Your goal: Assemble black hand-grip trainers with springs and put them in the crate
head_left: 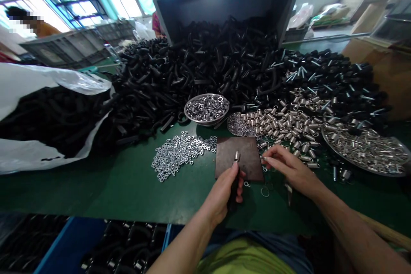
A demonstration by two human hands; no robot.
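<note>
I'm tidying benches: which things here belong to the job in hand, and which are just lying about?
Likely the job's:
black piece with spring, in left hand
dark plate
loose springs near right hand
loose nuts

Apparently just lying about:
grey crate, back left
cardboard box, right

Before the dark plate (250, 167), the left hand (225, 188) partly hides a black handle (233, 192). Right of the plate, anything the right hand (287, 166) pinches is too small to tell. Far left, the picture's edge crops a white bag (24, 157).
</note>
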